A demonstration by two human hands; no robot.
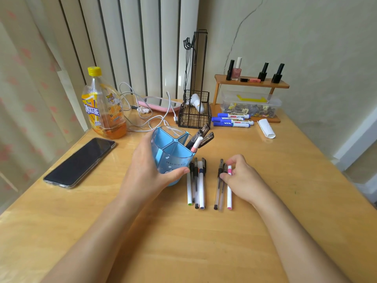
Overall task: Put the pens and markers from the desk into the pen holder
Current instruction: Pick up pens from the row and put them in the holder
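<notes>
My left hand (146, 170) grips the blue divided pen holder (171, 152) and tilts it toward the right. Several pens (201, 137) stick out of its right compartment. Three pens (195, 184) lie side by side on the desk just right of the holder. Further right lies a second group: two clear black pens (218, 190) and a white pen with pink ends (229, 193). My right hand (242, 178) rests on this group, thumb and fingers pinching the upper ends. Three blue markers (232, 120) lie at the back of the desk.
A phone (81, 160) lies at the left, an orange drink bottle (104, 107) behind it. White cables (146, 117), a pink mirror (159, 103) and a black wire basket (194, 115) stand behind the holder. A wooden shelf (253, 84) with nail polish, a clear box and a folded tissue (266, 128) sit back right.
</notes>
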